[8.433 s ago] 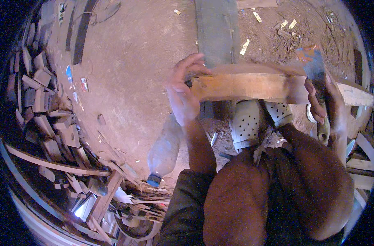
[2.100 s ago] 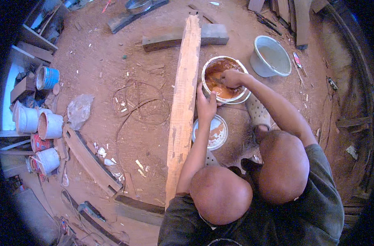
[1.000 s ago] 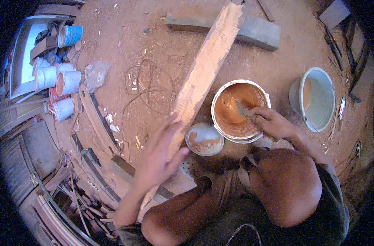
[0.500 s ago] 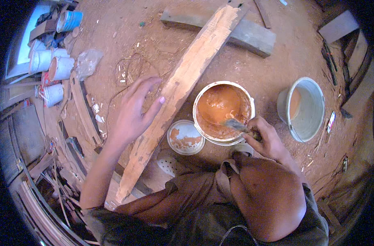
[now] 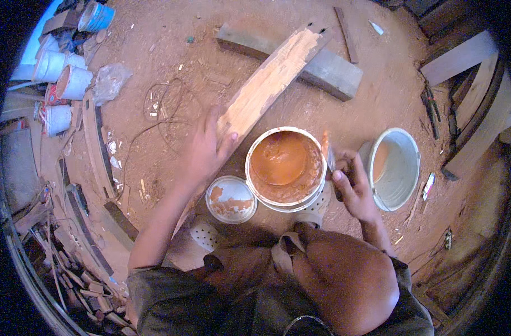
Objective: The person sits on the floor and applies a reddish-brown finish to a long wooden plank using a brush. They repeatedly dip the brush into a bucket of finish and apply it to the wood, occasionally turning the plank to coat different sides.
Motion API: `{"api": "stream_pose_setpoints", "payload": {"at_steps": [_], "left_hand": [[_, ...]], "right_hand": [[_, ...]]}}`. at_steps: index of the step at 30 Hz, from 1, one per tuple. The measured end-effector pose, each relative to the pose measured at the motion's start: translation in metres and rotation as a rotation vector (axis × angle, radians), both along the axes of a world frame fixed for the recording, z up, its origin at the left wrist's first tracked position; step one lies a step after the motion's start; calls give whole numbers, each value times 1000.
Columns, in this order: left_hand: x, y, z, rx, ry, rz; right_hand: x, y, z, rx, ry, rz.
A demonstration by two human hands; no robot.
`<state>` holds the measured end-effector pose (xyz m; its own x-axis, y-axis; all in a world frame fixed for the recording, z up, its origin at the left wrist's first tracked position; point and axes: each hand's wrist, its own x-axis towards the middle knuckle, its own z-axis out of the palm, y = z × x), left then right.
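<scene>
My left hand (image 5: 205, 151) is closed on the long wooden plank (image 5: 269, 81), its thumb on the pale, rough face. My hand and forearm hide much of the plank's near part. In my right hand (image 5: 353, 187) is a putty knife (image 5: 329, 159), raised at the right rim of the white bucket, with orange paste on its upright tip. The white bucket (image 5: 255, 193) stands in front of me, holding thick orange paste (image 5: 283, 157). Beside it on the left lies a round white lid (image 5: 232, 206) smeared with the same paste.
A grey bucket (image 5: 408, 185) stands to the right. The plank's far part rests across a thick timber beam (image 5: 337, 78). Several paint buckets (image 5: 73, 84) and a plastic bag (image 5: 111, 84) lie far left, with scrap wood (image 5: 98, 151) nearby. Boards (image 5: 460, 59) lean at the right.
My right hand has lifted the putty knife out of the bucket, with paste on its tip. My left hand has gone from hovering with fingers apart to gripping the plank. The whole view has shifted.
</scene>
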<state>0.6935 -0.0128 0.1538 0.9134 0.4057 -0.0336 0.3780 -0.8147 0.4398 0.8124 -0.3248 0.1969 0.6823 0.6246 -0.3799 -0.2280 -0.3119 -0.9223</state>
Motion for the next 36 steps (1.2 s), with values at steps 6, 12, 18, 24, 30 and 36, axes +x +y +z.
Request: {"api": "stream_pose_setpoints", "payload": {"at_steps": [6,12,18,24,30,36], "left_hand": [[19,-6,-14,7,-31,-12],[42,-10,-22,-83,90,96],[46,-13,-17,-5,141,108],[37,-8,-33,-5,-7,82],[41,-10,-22,-31,38,80],[40,-7,-27,-78,4,79]], "right_hand": [[89,41,-10,-87,-92,-246],[199,93,-82,-69,-681,-68],[235,113,-117,-177,-1059,-36],[205,122,-97,-533,-1083,-21],[210,118,-67,-784,-980,96],[246,104,-23,-837,-1211,376]]}}
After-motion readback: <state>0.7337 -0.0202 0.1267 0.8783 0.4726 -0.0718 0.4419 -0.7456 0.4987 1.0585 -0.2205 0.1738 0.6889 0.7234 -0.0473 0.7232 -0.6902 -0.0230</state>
